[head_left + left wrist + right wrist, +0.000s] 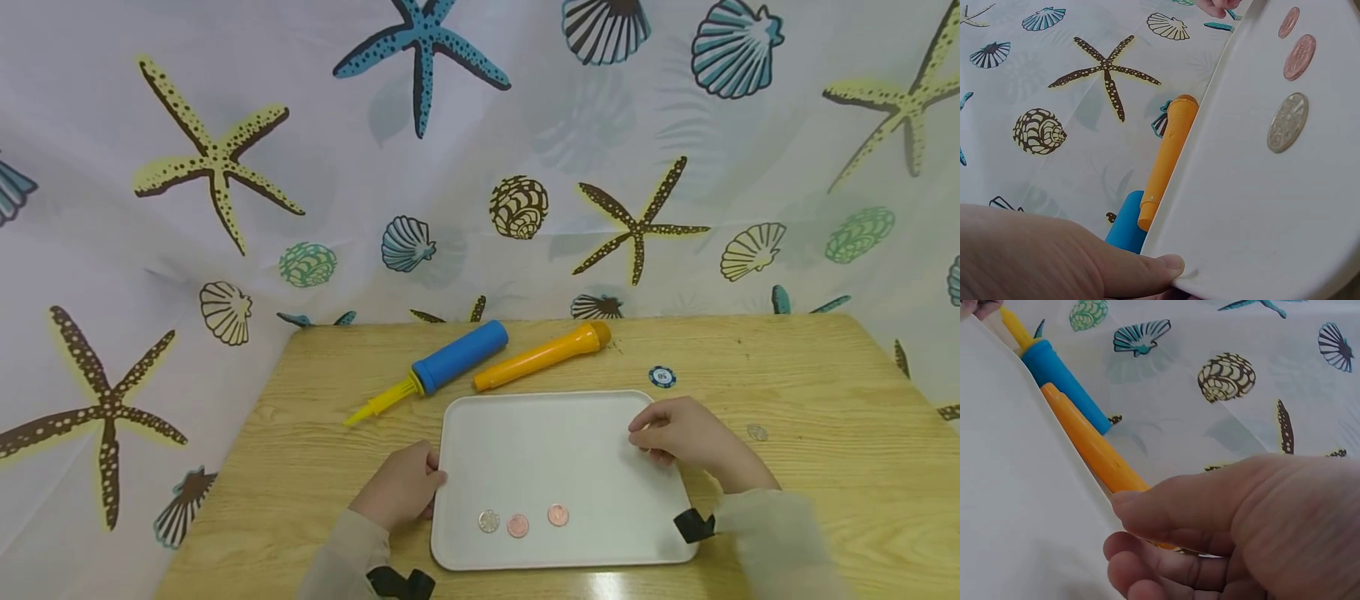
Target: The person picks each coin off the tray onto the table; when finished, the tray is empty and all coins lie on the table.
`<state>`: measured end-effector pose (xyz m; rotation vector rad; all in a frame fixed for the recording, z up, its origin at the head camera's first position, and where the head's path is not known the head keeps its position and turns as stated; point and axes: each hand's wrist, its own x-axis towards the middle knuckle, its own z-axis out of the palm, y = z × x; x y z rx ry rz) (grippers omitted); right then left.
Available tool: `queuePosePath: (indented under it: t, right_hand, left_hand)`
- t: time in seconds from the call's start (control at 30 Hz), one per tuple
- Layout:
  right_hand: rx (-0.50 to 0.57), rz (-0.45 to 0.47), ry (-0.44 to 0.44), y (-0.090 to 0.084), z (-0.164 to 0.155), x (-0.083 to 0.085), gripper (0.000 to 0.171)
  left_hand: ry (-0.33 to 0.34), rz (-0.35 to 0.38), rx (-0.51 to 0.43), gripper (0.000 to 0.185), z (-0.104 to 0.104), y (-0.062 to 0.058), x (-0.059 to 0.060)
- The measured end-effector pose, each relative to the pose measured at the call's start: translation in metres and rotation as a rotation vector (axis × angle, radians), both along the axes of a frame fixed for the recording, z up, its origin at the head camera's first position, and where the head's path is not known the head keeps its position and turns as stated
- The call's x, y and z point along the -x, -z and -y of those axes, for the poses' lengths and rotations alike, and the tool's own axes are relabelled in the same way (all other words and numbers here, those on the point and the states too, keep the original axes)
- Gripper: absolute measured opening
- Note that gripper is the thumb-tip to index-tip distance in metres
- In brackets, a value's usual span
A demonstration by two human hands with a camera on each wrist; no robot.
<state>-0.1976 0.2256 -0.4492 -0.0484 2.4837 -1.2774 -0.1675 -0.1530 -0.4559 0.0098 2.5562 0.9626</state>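
Both hands grip the white tray (525, 442) on the table (810, 392), three coins (517, 525) aboard.
Left hand (401, 487) pinches the left rim, right hand (686, 437) the right; fingertips hidden underneath. Behind: blue pump (457, 357), orange tube (543, 356), poker chip (662, 377).

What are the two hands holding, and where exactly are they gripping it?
Both grip the white tray: the left hand holds its left edge, thumb on top, and the right hand holds its right edge near the far corner. Three coins lie on it.
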Motion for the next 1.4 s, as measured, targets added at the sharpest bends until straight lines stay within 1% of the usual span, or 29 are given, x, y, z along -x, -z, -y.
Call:
queuePosePath:
  t: [0.17, 0.33, 0.53, 0.7, 0.83, 1.03, 1.2, 1.4]
  right_hand:
    - [0.045, -0.013, -0.111, -0.002, 0.026, -0.004, 0.017]
    - [0.108, -0.025, -0.226, 0.005, 0.047, -0.008, 0.014]
    - [0.114, -0.013, -0.300, 0.011, 0.066, -0.013, 0.011]
    - [0.119, 0.024, -0.358, 0.015, 0.076, -0.018, 0.018]
    - [0.121, 0.046, -0.379, 0.020, 0.079, -0.022, 0.021]
    - [0.087, 0.038, -0.393, 0.027, 0.081, -0.026, 0.021]
    - [0.072, 0.024, -0.393, 0.027, 0.082, -0.028, 0.021]
    - [0.047, -0.013, -0.388, 0.025, 0.084, -0.027, 0.017]
  left_hand:
    - [0.004, -0.016, 0.008, 0.006, 0.000, 0.000, 0.004]
    - [0.003, -0.025, 0.008, 0.006, -0.001, -0.001, 0.007]
    - [-0.001, -0.018, 0.008, 0.006, -0.002, -0.003, 0.008]
    - [0.007, -0.018, 0.020, 0.007, 0.001, -0.001, 0.008]
    - [0.013, -0.008, 0.003, 0.007, 0.003, 0.002, 0.006]
    - [0.015, 0.002, -0.014, 0.007, 0.004, 0.005, 0.002]
    - [0.008, -0.010, -0.019, 0.005, 0.003, 0.004, 0.001]
    - [0.008, -0.022, -0.017, 0.006, 0.002, 0.002, 0.002]
